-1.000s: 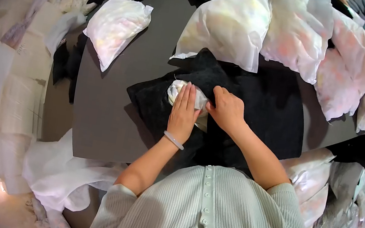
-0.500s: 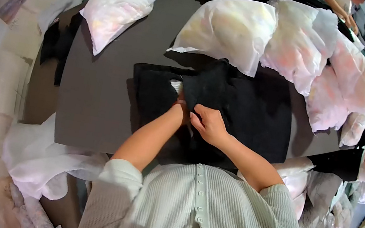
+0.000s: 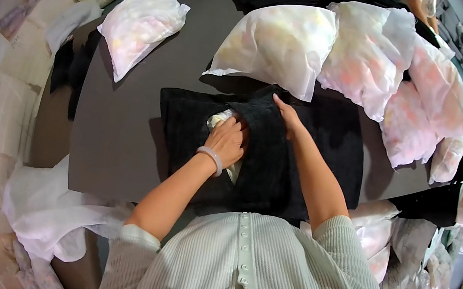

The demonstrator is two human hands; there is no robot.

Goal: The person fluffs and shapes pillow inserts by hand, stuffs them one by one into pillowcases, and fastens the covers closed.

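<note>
Left hand inside the opening of a black cloth cover, centre of the frame

Best done, I judge, by easing the white bundle flat while the right hand steadies the cloth's upper edge; left fingers bend over the bundle, tips hidden; whether the right fingers pinch, I cannot tell; the cover looks matte, creased around its opening, lying on the grey desk.

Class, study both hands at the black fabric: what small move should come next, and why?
Probably the left hand should push the white bundle deeper into the black fabric: part of it shows uncovered beneath that hand, while the right hand touches the fabric's upper part.
</note>
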